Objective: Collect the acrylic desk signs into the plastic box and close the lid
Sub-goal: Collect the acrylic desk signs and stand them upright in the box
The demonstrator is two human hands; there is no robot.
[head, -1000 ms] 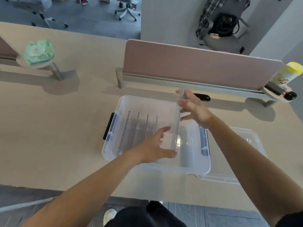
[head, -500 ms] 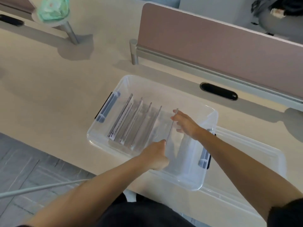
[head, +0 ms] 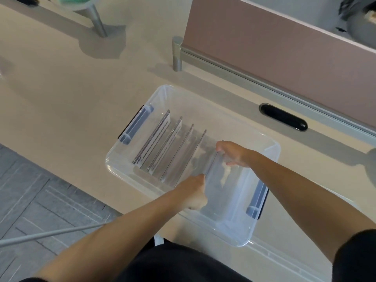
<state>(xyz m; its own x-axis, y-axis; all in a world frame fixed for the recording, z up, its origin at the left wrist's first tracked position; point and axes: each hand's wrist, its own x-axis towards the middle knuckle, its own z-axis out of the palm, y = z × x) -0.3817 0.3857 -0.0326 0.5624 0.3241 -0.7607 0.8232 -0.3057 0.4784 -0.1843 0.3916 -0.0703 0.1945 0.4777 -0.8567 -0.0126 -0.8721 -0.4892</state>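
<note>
A clear plastic box (head: 162, 92) with grey-blue latches stands on the beige desk. Several acrylic desk signs (head: 162, 145) stand upright in a row in its left half. Both hands reach into the box and hold one more clear acrylic sign (head: 212, 165) upright, just right of the row. My left hand (head: 193, 192) grips its near end and my right hand (head: 234, 153) grips its far end. The clear lid (head: 305, 259) lies flat on the desk under and to the right of the box, mostly hidden by my right arm.
A pink desk divider (head: 274, 37) on a metal rail runs behind the box. A black cable slot (head: 283, 120) sits in the desk by the rail. A metal post (head: 97, 19) rises at the far left. Grey floor lies beyond the desk's near edge.
The held sign has gone from above the box rim down into the box, beside the row. The head has moved closer and tilted down.
</note>
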